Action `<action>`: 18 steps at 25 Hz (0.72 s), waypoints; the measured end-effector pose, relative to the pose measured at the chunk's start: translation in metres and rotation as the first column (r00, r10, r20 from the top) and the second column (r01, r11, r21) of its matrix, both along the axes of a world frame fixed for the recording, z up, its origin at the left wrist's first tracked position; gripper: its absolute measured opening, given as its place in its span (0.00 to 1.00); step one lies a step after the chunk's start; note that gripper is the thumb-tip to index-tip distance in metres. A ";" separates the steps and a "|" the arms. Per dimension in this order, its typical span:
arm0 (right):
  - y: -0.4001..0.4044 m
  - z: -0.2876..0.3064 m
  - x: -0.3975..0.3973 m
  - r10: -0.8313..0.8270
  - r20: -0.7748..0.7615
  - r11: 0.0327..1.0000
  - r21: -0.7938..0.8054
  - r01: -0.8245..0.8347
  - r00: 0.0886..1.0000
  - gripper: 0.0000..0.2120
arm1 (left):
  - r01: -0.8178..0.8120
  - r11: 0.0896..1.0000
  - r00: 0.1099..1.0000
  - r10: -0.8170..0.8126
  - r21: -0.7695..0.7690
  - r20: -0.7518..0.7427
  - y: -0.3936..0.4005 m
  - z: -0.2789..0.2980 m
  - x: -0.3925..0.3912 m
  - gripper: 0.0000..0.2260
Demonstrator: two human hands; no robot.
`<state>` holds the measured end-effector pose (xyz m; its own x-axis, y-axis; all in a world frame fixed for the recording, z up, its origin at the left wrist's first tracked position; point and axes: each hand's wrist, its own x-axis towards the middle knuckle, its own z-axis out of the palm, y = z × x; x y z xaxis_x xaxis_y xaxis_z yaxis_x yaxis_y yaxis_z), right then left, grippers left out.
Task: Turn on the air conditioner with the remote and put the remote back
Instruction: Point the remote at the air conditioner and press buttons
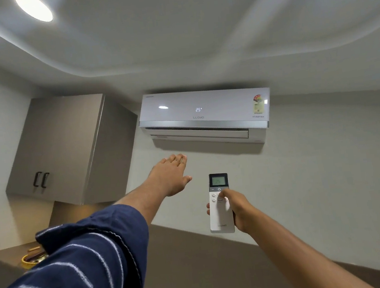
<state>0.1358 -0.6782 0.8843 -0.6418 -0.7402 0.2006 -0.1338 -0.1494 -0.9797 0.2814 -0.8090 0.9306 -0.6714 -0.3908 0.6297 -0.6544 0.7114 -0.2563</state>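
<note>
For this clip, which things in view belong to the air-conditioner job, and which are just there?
Part of the job:
air conditioner, display lit at 25
remote, held in the right hand, thumb on its buttons
left hand, open, raised below the unit

Just there:
wall cabinet
ceiling light
yellow bowl on the counter, lower left

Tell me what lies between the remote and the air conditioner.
In the head view, only bare wall shows between the remote, held in the right hand, and the air conditioner. The open left hand reaches up beside that stretch.
</note>
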 end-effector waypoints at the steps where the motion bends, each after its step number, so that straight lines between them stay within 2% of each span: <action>1: 0.001 -0.002 0.000 -0.005 0.005 1.000 -0.003 0.005 1.000 0.10 | -0.003 1.000 1.000 0.003 0.006 0.006 0.000 -0.002 0.001 0.30; 18: 0.020 0.016 0.010 -0.016 0.057 0.997 -0.078 0.021 0.998 0.09 | -0.020 1.000 0.999 0.019 -0.021 -0.034 0.016 0.016 0.021 0.30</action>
<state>0.1461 -0.6587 0.8998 -0.6671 -0.7116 0.2205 -0.0818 -0.2242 -0.9711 0.3028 -0.7929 0.9466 -0.6423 -0.3895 0.6601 -0.6764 0.6931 -0.2493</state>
